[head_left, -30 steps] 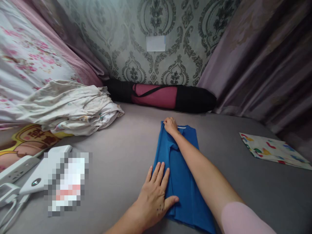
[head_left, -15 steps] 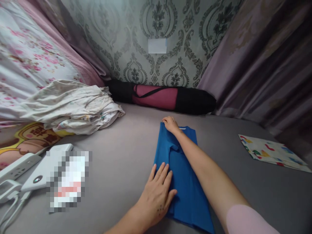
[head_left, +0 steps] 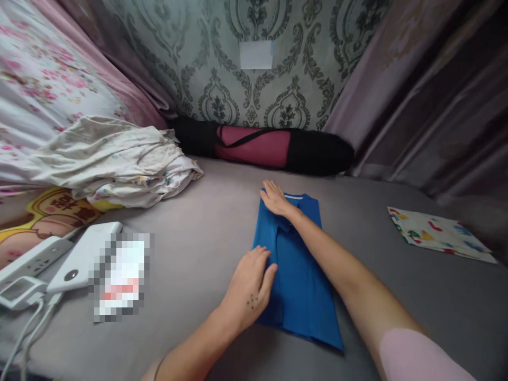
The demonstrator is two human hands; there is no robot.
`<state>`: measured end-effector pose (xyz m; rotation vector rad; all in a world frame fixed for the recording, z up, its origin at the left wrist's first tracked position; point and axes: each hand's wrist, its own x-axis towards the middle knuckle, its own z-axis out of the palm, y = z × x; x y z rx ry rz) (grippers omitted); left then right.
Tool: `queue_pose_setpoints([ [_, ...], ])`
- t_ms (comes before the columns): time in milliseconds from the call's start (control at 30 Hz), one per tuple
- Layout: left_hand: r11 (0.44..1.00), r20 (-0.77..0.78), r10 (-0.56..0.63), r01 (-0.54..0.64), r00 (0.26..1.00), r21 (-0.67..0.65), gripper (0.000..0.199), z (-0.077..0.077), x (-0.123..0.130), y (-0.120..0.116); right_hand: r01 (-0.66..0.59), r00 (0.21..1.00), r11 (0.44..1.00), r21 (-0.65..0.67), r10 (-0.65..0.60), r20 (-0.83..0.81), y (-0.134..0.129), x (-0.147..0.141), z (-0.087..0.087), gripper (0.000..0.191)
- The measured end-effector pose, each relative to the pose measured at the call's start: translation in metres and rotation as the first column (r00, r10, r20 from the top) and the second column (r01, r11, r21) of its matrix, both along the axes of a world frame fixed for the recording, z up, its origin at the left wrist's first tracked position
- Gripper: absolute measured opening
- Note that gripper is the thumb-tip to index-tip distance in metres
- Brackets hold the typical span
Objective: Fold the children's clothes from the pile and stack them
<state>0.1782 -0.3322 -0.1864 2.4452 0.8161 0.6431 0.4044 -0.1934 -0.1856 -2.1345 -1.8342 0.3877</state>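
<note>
A blue shirt (head_left: 305,275) lies folded lengthwise on the grey bed sheet (head_left: 190,286), its collar end away from me and one sleeve folded inward. My right hand (head_left: 274,198) rests with fingers stretched out on the shirt's far left corner, beside the neckline. Nearer to me, my left hand (head_left: 251,280) lies along the shirt's left edge, its fingers extended and the thumb apart. Neither hand grips the fabric. My right forearm crosses over the right part of the shirt and hides some of it.
A folded patterned cloth (head_left: 440,235) lies at the right. Along the wall is a black and maroon long bag (head_left: 254,145). At the left are a crumpled pale cloth (head_left: 119,164), a power strip (head_left: 35,259), a white power bank (head_left: 85,254) with cables, and a blurred item (head_left: 123,275).
My right hand's fingers have gone from curled at the shirt's corner to stretched flat on it. My left hand has shifted slightly toward the shirt's left edge. The view has tilted down a little.
</note>
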Motion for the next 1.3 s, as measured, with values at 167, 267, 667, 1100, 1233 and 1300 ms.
queue_pose_setpoints([
  [167,0.99,0.201,0.139,-0.136,0.97,-0.029,0.028,-0.014,-0.001,0.01,-0.02,0.985,0.996,-0.083,0.034,0.169,-0.04,-0.013,-0.014,0.072],
  [267,0.988,0.188,0.145,-0.131,0.971,-0.085,0.026,-0.014,-0.001,0.013,-0.009,0.978,0.997,-0.081,0.025,0.209,-0.045,-0.014,-0.023,0.07],
  [667,0.912,0.16,0.289,-0.221,0.944,-0.345,0.025,0.007,-0.004,0.024,0.203,0.956,0.979,0.006,-0.199,0.214,-0.058,-0.002,-0.018,0.069],
  [1100,0.83,0.367,0.44,-0.214,0.82,-0.515,0.021,-0.013,-0.004,0.048,-0.13,0.978,0.992,0.007,0.127,0.166,-0.092,-0.052,-0.004,0.073],
  [1233,0.813,0.397,0.473,-0.216,0.786,-0.541,0.02,-0.015,-0.004,0.053,-0.277,0.942,0.961,-0.001,0.272,0.197,-0.101,-0.069,-0.013,0.075],
  [1300,0.804,0.404,0.484,-0.213,0.776,-0.555,0.02,-0.015,-0.005,0.056,-0.324,0.925,0.946,-0.01,0.319,0.204,-0.108,-0.072,-0.016,0.073],
])
